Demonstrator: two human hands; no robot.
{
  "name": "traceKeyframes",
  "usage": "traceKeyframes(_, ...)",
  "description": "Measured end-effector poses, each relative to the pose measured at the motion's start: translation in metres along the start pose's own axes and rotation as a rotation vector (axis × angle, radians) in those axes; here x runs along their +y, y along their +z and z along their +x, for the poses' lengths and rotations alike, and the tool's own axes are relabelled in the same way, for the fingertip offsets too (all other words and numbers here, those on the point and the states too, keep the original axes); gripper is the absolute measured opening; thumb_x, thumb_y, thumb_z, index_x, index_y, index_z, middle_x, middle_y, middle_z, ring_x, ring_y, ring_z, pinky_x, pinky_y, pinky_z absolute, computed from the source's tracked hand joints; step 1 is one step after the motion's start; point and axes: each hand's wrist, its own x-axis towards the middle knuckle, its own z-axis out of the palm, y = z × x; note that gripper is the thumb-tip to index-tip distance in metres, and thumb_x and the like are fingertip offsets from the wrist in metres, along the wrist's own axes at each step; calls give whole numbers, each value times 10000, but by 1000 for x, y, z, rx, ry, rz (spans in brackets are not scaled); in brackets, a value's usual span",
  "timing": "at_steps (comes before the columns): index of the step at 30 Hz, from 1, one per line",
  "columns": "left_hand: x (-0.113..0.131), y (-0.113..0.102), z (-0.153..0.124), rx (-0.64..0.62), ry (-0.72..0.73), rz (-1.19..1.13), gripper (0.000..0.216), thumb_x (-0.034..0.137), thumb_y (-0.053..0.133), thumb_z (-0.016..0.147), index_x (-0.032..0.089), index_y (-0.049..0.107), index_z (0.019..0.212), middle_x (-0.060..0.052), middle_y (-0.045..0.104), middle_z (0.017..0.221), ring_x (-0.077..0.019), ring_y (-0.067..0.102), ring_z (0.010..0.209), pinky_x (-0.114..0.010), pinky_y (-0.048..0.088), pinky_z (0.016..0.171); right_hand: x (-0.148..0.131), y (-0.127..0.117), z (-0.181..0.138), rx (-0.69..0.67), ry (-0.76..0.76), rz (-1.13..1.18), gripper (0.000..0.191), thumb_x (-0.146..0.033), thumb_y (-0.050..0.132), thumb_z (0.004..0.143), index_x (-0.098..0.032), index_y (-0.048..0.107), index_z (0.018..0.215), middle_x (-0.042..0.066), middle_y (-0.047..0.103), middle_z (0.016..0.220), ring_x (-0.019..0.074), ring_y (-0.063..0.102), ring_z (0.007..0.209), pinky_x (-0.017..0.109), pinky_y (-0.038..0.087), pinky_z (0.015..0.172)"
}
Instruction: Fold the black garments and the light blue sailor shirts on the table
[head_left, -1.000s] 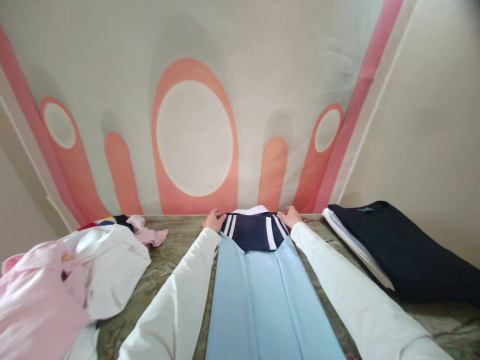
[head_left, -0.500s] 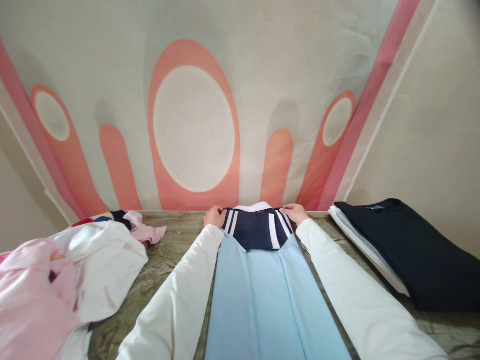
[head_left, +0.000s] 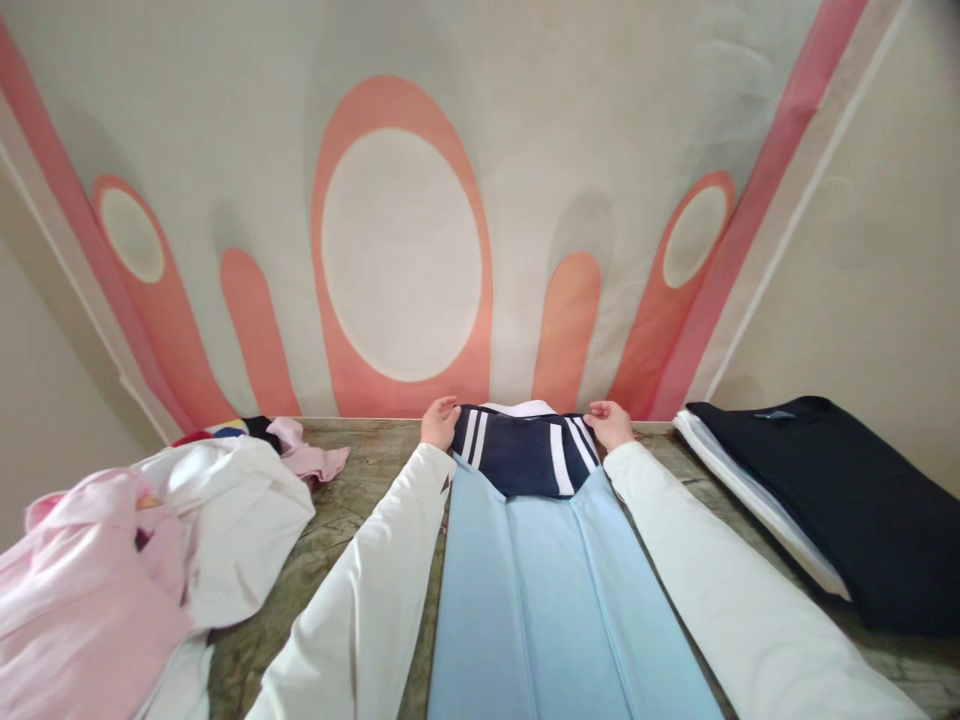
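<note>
A light blue garment [head_left: 540, 580] lies lengthwise in front of me, folded into a long narrow shape. Its navy sailor-style collar [head_left: 517, 455] with white stripes is at the far end, near the wall. At the collar's left corner is my left hand [head_left: 439, 424], fingers loosely apart and touching the cloth's edge. My right hand [head_left: 610, 426] is at the opposite corner, its thumb and fingers parted beside the edge. The garment's near end runs out of view.
Left of the garment lies a loose heap with pink clothing [head_left: 82, 580] and white clothing [head_left: 247, 530]. On the right is a folded stack topped by a black garment [head_left: 832, 500]. A wall with coral shapes [head_left: 405, 395] borders the wooden-patterned surface [head_left: 360, 490].
My fingers have loosened at both collar corners, with the hands shifting slightly outward. The garment stays in place, while the whole view has swung a little to the left.
</note>
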Motion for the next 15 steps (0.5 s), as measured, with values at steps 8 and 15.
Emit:
traceKeyframes(8,-2,4,2,79,20,135,194,255,492,784,111,566,891,-68,646,766,-148,617,703,-273,490,667,-7,-1,-5,9,-67,-59,273,-203,566,630,-130,553,892,92,613,887,163,595,762,325,480,762)
traceKeyframes(15,28,8,-18,-17,218,446,223,129,475,773,165,568,973,-85,570,1057,-190,508,1028,-352,346,937,-28,-7,-20,-32,-270,-253,273,-213,510,680,-116,587,924,144,564,1008,233,538,943,395,386,905)
